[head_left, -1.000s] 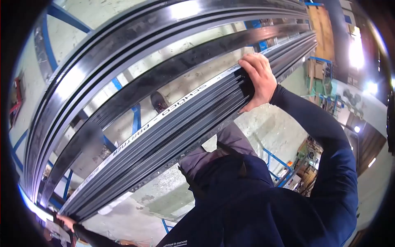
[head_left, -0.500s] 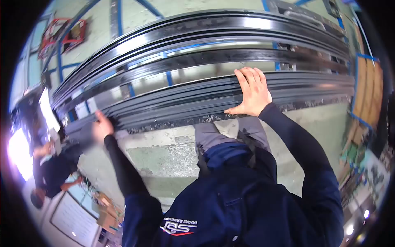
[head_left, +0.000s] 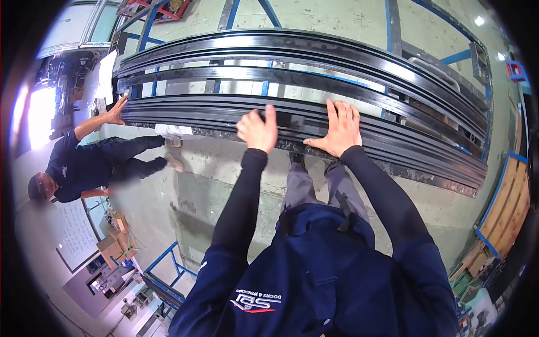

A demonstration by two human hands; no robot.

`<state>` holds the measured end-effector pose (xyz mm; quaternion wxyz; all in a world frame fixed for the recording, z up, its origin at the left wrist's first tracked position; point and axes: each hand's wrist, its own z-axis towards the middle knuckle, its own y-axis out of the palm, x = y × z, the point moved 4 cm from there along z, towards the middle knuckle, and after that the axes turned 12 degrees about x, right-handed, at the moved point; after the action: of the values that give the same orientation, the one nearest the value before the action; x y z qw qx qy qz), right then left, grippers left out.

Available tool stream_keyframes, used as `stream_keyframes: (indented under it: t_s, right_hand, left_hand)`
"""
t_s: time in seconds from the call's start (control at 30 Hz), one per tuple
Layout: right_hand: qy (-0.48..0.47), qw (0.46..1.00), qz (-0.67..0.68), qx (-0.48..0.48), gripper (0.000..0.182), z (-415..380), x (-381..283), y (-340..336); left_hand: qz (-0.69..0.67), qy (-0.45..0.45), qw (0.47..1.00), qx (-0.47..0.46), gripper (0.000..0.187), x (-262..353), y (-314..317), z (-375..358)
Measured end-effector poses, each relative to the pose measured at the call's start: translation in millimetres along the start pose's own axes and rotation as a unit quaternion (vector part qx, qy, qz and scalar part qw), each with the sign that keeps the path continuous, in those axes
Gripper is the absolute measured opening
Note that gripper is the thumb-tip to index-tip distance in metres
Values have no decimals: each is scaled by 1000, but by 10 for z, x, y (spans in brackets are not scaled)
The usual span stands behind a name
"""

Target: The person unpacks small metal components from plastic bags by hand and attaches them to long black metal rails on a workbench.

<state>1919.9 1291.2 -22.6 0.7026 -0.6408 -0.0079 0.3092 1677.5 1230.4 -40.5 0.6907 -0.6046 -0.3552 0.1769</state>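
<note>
The long dark profiles are the largest thing here: a bundle of black bars that lies across the whole view on a rack with blue frame, above a pale concrete floor. Behind the nearest bundle, on the far side from the hands, more dark bars run in parallel.

A co-worker in dark blue clothes stands at the far left end of the bundle, well apart from the two hands, with one hand on that end of the bars.

The right hand lies flat on the nearest profile, fingers spread and pointing away, thumb at the near edge; its grip is open and pressing, not closed around anything. The left hand is just beside it, to the left, fingers curled at the near edge of the same bundle. I cannot tell whether its grip is really clamped on the bar or only rests there.

In my judgement the risk is slipping. The flat right hand has no hold, so if the long bars shift or the co-worker moves the end suddenly, the bundle can slide, or fingers can be pinched between bars.
</note>
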Motion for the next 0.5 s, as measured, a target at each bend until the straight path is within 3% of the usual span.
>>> stream_keyframes:
  t_s: [0.1,0.13,0.23,0.27,0.3,0.4,0.5]
  right_hand:
    - [-21,997,35,59,107,-19,22,-8]
    - [-29,995,51,78,101,-30,41,-8]
    - [8,991,80,109,74,-51,88,-14]
    - [23,989,87,117,73,-54,93,-8]
    - [26,991,74,108,73,-50,95,1]
    - [38,995,37,84,75,-13,45,7]
    - [43,998,-2,35,80,92,5,3]
  left_hand:
    - [-82,25,995,-56,70,-48,-7,-75]
    - [-97,36,988,-118,61,-192,-45,50]
    - [-150,133,979,40,51,-703,-199,210]
    - [-157,179,966,106,51,-788,-292,268]
    - [-140,195,965,108,64,-873,-317,369]
    - [-113,309,939,98,74,-829,-383,690]
    - [-96,357,929,8,90,-643,-208,968]
